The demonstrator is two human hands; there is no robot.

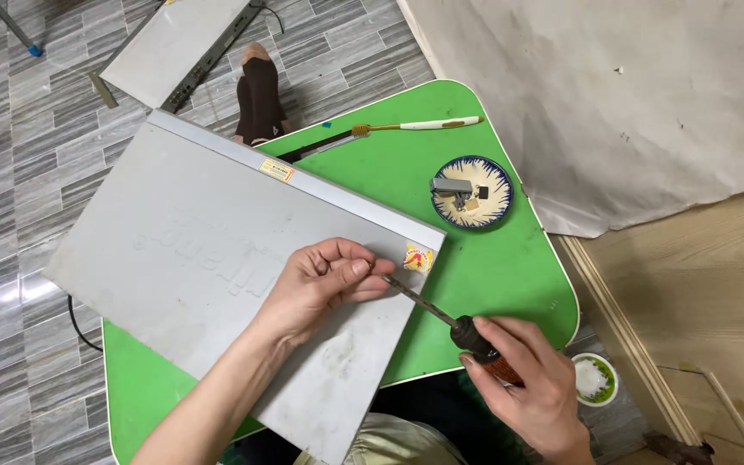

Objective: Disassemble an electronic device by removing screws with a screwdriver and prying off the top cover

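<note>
Head view: my left hand (pixel 325 280) pinches closed at the screwdriver (pixel 441 317) tip on the grey metal cover (pixel 217 258), which lies across the green table (pixel 492 267); my right hand (pixel 531 383) grips the handle. I judge a screw is being worked; next needs steady alignment.

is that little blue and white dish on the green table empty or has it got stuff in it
Not empty. The blue-rimmed dish on the green table holds a small grey metal part and a few tiny pieces beside it; what they are is unclear.
</note>
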